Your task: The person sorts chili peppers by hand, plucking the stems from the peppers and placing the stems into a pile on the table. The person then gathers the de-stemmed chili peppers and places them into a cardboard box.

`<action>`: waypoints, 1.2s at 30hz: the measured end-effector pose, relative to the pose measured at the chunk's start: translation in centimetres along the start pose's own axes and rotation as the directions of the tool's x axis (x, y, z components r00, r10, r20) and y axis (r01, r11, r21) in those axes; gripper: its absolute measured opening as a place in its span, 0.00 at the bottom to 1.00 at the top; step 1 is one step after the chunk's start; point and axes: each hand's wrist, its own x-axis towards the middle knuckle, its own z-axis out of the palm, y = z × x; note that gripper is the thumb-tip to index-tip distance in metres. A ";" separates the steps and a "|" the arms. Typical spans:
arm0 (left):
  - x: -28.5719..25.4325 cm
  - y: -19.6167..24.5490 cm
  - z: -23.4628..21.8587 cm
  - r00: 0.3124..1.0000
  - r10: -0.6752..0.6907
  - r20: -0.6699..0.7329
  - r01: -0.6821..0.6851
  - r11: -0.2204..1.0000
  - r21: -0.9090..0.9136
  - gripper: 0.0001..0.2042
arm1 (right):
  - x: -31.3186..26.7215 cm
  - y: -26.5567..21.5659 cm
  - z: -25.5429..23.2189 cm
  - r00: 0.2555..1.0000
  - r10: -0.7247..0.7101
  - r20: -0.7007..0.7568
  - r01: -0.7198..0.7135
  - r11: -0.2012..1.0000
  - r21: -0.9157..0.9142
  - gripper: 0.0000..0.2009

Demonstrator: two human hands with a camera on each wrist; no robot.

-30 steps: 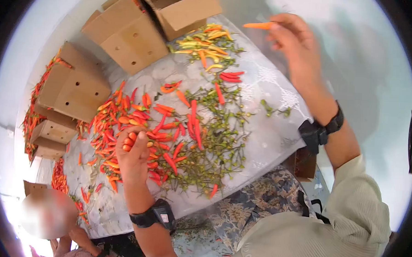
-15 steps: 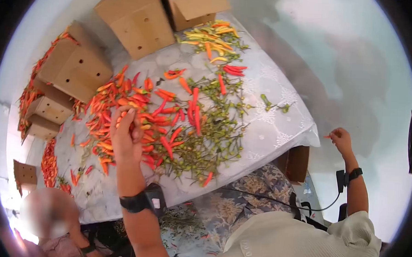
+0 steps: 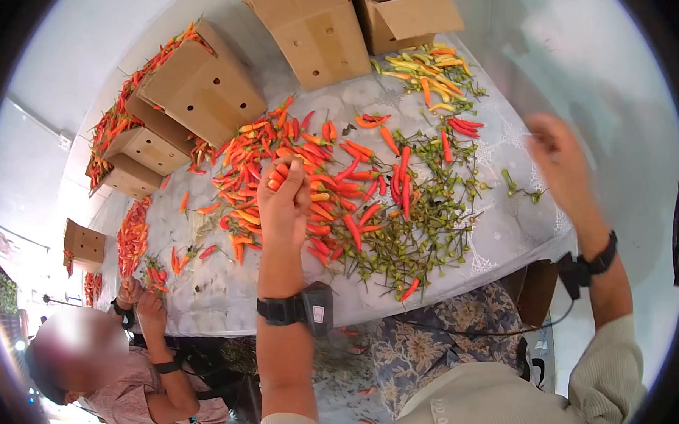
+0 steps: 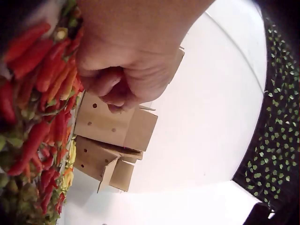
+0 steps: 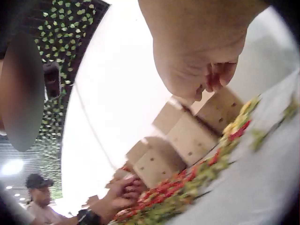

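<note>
Above the heap of chillies (image 3: 333,189) on the table (image 3: 222,298), the left hand (image 3: 283,202) is closed into a loose fist round a small bunch of orange chillies (image 3: 278,177). About four blunt ends poke out between the curled fingers (image 3: 295,181) and the thumb; the rest of the bunch is hidden inside the palm. From the left wrist view the fingers (image 4: 108,86) are curled tight, with the heap just beside them.

Right of the heap, the right hand (image 3: 557,165) is raised over the table's edge and blurred. Its fingers look bent inward in the right wrist view (image 5: 213,77), but whether they hold anything cannot be told.

Round the heap lie slim, glossy, pointed chillies, red and orange, too many to count, mixed with a tangle of thin green stems (image 3: 422,238). Beyond the heap, a separate cluster of yellow and green chillies (image 3: 429,72) lies by the far boxes. Six plain cardboard boxes (image 3: 317,33) with punched round holes stand behind and to the left of the heap, some spilling more chillies. A pale cloth with a lace-like pattern covers the table.

Left of the heap, at the table's near corner, a second person's hands (image 3: 142,298) rest among a small pile.
</note>
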 end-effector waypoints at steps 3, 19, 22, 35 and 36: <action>0.3 -0.2 -0.5 1.000 -0.010 0.011 0.010 0.999 -0.046 0.04 | 2.3 -6.6 7.0 0.885 -0.430 0.181 0.397 0.898 0.189 0.08; -0.1 0.4 1.0 0.996 0.075 -0.052 -0.073 0.996 0.046 0.09 | 2.5 -9.7 15.1 0.874 -0.396 0.281 0.297 0.894 0.334 0.06; 0.0 0.0 1.1 0.996 0.069 0.060 -0.077 0.987 0.142 0.09 | 2.5 -10.0 14.9 0.887 -0.395 0.239 0.284 0.875 0.391 0.07; -1.1 -0.2 1.9 0.922 -0.172 0.347 -0.006 0.889 0.458 0.10 | 1.9 -10.5 15.5 0.914 -0.370 0.168 0.239 0.825 0.512 0.06; -1.1 -0.2 1.8 0.920 -0.174 0.350 -0.003 0.892 0.451 0.10 | 1.9 -10.5 15.5 0.915 -0.337 0.223 0.170 0.821 0.545 0.05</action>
